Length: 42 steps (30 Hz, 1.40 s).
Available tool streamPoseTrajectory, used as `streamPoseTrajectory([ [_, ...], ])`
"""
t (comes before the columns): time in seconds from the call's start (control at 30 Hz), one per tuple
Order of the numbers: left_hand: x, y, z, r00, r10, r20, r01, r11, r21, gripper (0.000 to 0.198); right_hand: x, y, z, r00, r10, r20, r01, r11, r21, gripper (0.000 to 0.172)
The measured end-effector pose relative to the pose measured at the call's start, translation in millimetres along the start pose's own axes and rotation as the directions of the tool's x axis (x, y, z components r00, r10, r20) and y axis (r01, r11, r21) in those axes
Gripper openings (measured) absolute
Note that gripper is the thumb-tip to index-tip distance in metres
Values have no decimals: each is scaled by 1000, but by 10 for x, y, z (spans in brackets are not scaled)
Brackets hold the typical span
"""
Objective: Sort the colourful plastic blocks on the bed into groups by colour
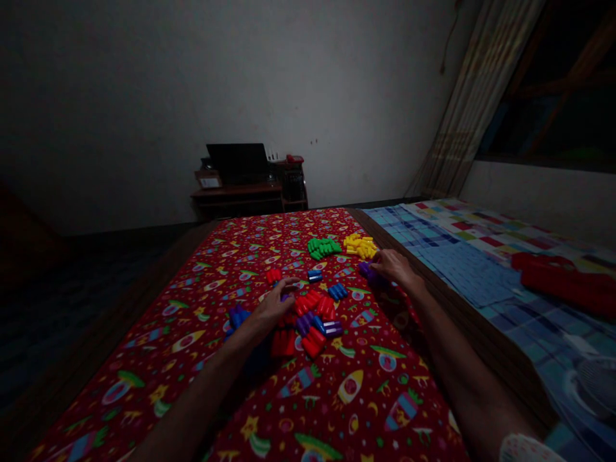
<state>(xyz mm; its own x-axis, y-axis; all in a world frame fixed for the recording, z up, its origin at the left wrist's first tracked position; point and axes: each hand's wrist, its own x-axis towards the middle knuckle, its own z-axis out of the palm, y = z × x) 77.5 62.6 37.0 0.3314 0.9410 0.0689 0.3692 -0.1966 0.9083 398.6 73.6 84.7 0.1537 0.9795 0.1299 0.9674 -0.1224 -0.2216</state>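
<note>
On a red cloth with rocket prints (289,391) lies a mixed heap of red, blue and purple plastic blocks (312,317). My left hand (273,307) rests at the heap's left edge, fingers pinched around a small purple block. My right hand (392,266) reaches farther out to the right, fingers curled over a purple block (368,271). Beyond it sit a yellow pile (360,246) and a green pile (323,248). A few red blocks (273,276) and blue blocks (238,316) lie apart.
A checked blue and multicoloured sheet (471,256) lies to the right, with a red object (563,279) on it. A dark desk with a monitor (240,176) stands against the far wall. A curtain (476,96) hangs at the right. The room is dim.
</note>
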Motion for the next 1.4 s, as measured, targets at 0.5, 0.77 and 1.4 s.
streamPoseTrajectory([
  [0.5,-118,53,222,990,141,28,-140,990,-32,90,-641,-1133,361,657,-751,70,543,535,647,32],
  [0.77,-61,104,-2,969,242,48,-247,961,128,62,-255,-551,-136,930,-366,20,350,904,247,21],
  [1.4,-77,110,-856,983,-136,119,49,832,552,60,72,285,-41,980,88,178,-54,981,-186,36],
])
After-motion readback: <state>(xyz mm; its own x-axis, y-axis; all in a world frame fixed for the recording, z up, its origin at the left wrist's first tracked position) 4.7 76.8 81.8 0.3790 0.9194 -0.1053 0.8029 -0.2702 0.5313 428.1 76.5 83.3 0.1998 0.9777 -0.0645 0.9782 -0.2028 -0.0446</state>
